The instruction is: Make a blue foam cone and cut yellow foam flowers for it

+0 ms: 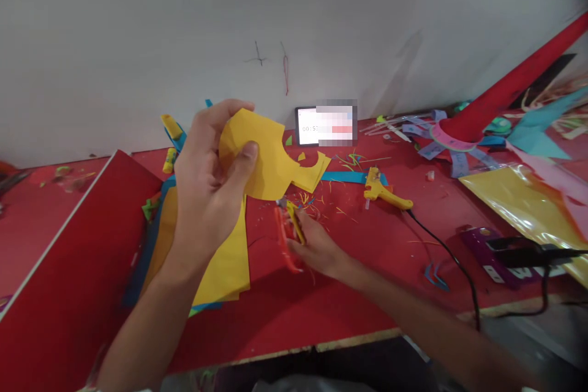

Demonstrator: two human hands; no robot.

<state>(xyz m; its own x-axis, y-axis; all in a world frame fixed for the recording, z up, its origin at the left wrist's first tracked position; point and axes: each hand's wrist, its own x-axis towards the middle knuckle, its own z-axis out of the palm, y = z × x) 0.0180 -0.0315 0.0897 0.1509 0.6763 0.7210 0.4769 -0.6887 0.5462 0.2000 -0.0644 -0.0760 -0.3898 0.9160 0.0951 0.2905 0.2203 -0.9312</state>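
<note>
My left hand (pixel 209 165) pinches a curved piece of yellow paper (pixel 266 165) between thumb and fingers, raised above the table. A rounded notch is cut into the paper's right side, and a narrow strip runs on from it. Just below the paper, my right hand (pixel 316 242) is closed round scissors (pixel 291 223) with red and yellow handles, partly blurred. Their metal tip is close to the lower edge of the paper; whether it touches cannot be made out. Yellow sheets (pixel 229 257) lie on the table under my left forearm.
A yellow glue gun (pixel 388 190) with a black cord lies to the right by a blue strip (pixel 344 177). Behind it stands a phone (pixel 326 125) showing a timer. Paper scraps (pixel 307 199) litter the red table (pixel 353 300). A red cone (pixel 514 86) is at right, a red board (pixel 92 245) at left.
</note>
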